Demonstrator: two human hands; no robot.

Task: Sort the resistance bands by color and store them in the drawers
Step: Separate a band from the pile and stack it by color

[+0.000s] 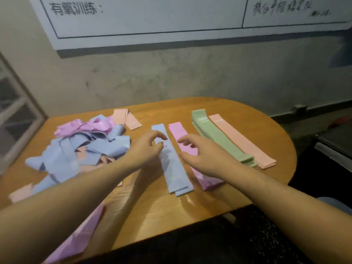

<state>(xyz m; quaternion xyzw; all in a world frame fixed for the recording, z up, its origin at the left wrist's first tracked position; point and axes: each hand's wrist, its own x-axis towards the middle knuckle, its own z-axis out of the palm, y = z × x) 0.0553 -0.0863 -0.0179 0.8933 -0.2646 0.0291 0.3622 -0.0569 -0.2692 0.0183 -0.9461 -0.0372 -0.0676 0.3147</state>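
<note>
Both hands hang with loose fingers, holding nothing: the left hand over the blue stack, the right hand over the purple stack beside it. Left of the left hand sits the mixed pile. I think a bump could slide the neat stacks crooked, or a pulled band could drag others off the surface.

The right hand hides part of the pink band stack; whiteboard writing is blurred.

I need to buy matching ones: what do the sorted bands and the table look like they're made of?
Green bands: probably thin latex or rubber, matte, lying flat and limp. Blue bands: same look, pastel, smooth. Table: wood or wood-look laminate, with visible grain and slight sheen.
</note>
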